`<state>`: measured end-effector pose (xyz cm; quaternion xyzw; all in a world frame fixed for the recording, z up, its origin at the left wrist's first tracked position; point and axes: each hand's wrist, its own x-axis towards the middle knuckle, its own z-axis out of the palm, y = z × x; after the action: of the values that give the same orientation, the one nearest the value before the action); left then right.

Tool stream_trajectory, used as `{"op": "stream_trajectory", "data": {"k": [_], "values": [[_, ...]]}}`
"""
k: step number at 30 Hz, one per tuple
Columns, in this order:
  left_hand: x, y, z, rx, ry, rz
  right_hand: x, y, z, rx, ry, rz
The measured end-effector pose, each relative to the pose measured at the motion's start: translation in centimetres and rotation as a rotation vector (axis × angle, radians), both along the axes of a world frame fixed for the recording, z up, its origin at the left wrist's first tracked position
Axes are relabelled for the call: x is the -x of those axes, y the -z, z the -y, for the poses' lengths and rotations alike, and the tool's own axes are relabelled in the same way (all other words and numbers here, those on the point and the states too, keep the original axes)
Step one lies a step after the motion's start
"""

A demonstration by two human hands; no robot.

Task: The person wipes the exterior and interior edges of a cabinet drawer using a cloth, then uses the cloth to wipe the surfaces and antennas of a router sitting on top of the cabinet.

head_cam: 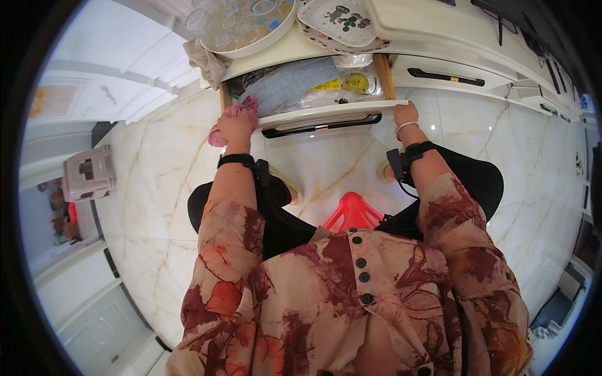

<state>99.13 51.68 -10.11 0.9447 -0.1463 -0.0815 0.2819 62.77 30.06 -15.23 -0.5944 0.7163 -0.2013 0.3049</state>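
A pulled-out drawer (pixel 329 115) with a white front and a black bar handle (pixel 324 126) lies before me. My left hand (pixel 236 126) holds a crumpled pink cloth (pixel 248 104) against the drawer's left front corner. At the opposite corner, my right hand (pixel 405 115) grips the end of the drawer front, with fingers over its top edge. Inside the drawer are a folded blue-grey cloth (pixel 294 84), a yellow round item (pixel 356 83) under clear plastic, a yellow printed strip (pixel 328 85) and several clear plastic bags (pixel 315 98).
Above the drawer, a round white tray (pixel 249 50) of glasses and a cactus-patterned tray (pixel 336 21) stand on a cabinet top. A beige cloth (pixel 207 63) hangs over its edge. Between my legs is a red plastic stool (pixel 352 211); a pinkish-beige stool (pixel 89 173) stands far left.
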Motion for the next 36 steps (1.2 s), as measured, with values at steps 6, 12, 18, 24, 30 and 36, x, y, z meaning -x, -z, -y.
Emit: {"op": "stream_trajectory", "data": {"k": [6,12,18,24,30,36], "values": [[7.4,2.5,3.1,-0.006,-0.240,0.187,0.1,-0.6,0.0,-0.009,-0.123,-0.115],[14.4,2.6,6.2,-0.273,0.139,0.168,0.6,2.8,1.6,-0.018,-0.317,-0.008],[19.2,-0.6,8.4,-0.191,0.387,-0.047,1.7,3.3,2.1,-0.211,-0.270,0.090],[20.6,-4.1,9.6,-0.089,1.174,-0.518,0.6,-1.1,0.3,-0.190,-0.157,0.102],[20.9,-5.3,9.3,0.955,0.646,-1.664,-3.3,-14.6,-5.9,-0.447,-0.141,0.835],[20.6,-5.3,9.8,0.801,0.951,-1.546,-0.3,-13.0,-2.8,-0.516,-0.378,0.866]]}}
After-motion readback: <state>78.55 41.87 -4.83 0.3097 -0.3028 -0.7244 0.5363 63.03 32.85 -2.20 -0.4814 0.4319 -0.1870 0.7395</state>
